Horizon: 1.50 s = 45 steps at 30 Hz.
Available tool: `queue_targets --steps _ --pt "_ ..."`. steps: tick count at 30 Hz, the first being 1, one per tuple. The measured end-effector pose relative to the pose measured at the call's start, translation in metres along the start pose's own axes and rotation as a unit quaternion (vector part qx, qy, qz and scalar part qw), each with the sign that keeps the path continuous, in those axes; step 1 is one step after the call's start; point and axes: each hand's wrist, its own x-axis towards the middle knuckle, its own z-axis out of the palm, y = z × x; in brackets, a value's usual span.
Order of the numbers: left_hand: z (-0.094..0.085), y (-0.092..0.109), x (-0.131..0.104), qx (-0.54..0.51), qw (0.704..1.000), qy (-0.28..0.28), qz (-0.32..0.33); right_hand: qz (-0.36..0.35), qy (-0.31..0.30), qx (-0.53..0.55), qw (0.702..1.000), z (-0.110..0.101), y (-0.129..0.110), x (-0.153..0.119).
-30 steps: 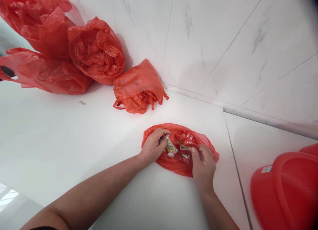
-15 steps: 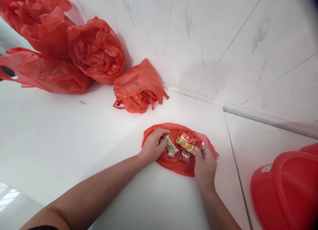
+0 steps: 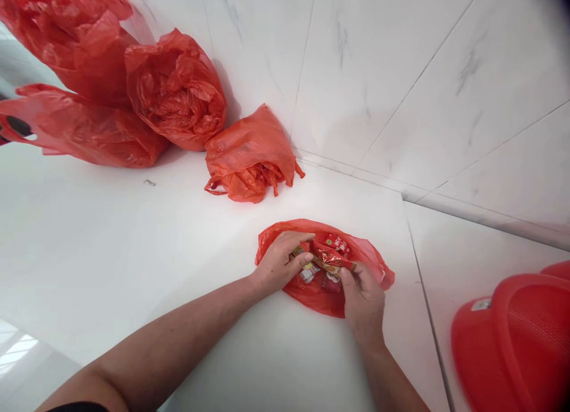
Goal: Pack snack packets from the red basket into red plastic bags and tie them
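Observation:
A red plastic bag (image 3: 312, 303) lies spread on the white surface, with small snack packets inside it. My right hand (image 3: 364, 302) pinches the right end of a red and gold snack packet (image 3: 330, 257), which is tilted over the bag. At the bag's left side, my left hand (image 3: 280, 262) has its thumb and forefinger apart near the packet's other end. A yellow and white packet (image 3: 308, 273) lies partly under the left hand. Between the hands sits a small dark red packet (image 3: 331, 283). Behind the held one is another red packet (image 3: 337, 244).
Several stuffed red plastic bags (image 3: 176, 91) stand along the marbled wall (image 3: 383, 62) at the back left. A smaller crumpled red bag (image 3: 253, 154) lies closer. Red plastic containers (image 3: 512, 335) are at the right. A small scrap (image 3: 150, 182) lies on the white surface (image 3: 111, 240).
My right hand has moved the red and gold packet slightly left and tilted it, uncovering a red packet behind. My left hand's fingers have spread and reached toward it.

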Motion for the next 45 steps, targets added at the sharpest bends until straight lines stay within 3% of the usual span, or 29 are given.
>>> queue_targets --steps 5,9,16,26,36,45 --pt "0.0018 -0.0005 0.0008 -0.01 0.999 0.012 -0.05 0.001 -0.024 0.015 1.0 0.0006 0.0028 0.0032" --pt "0.0018 0.0002 0.0024 -0.012 0.999 -0.002 -0.033 -0.012 -0.048 0.006 0.999 0.0007 0.0042 0.0045" --pt "0.0031 0.0005 0.0027 -0.006 1.0 -0.012 -0.018 0.01 -0.018 -0.013 1.0 0.0007 0.0006 0.0056" --pt "0.0035 -0.0006 0.0025 -0.034 0.997 0.01 -0.074 0.085 -0.029 0.047 0.995 -0.0003 -0.0021 0.008" --pt "0.001 0.0029 0.0018 -0.044 0.993 0.017 -0.106 0.075 -0.028 0.029 0.996 0.0011 -0.0017 0.0094" --pt "0.0045 -0.0013 0.0015 -0.033 0.993 -0.011 -0.114 0.068 -0.027 0.02 0.997 0.001 -0.0005 0.0085"
